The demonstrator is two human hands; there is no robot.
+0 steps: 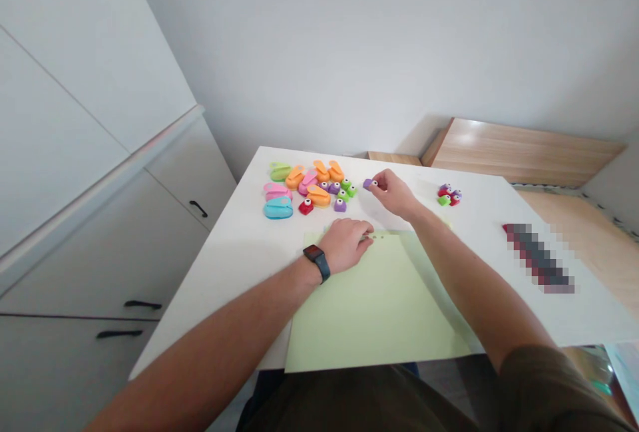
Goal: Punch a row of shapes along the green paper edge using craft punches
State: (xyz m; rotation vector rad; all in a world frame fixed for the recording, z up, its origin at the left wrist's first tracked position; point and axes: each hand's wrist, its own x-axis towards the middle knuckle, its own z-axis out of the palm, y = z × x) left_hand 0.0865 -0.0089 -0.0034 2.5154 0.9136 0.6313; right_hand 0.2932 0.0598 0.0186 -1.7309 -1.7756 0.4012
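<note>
A purple craft punch point(370, 184) with a white round top is pinched between the thumb and fingers of my right hand point(394, 194), just beyond the paper's far edge. My left hand point(344, 244), with a dark watch on its wrist, lies on the far edge of a pale green sheet of paper point(379, 305). Its thumb and forefinger are apart beside a short row of small holes near that edge. The sheet lies on the white table point(234, 265) and reaches past its front edge. Part of the sheet's right side is hidden under my right forearm.
Large orange, pink, green and blue lever punches point(278, 208) cluster at the back left with small purple, green and red punches point(340, 205). Another small group of punches point(449, 195) stands at the right. A blurred dark object point(539, 257) lies farther right. White cabinets point(174, 219) line the left.
</note>
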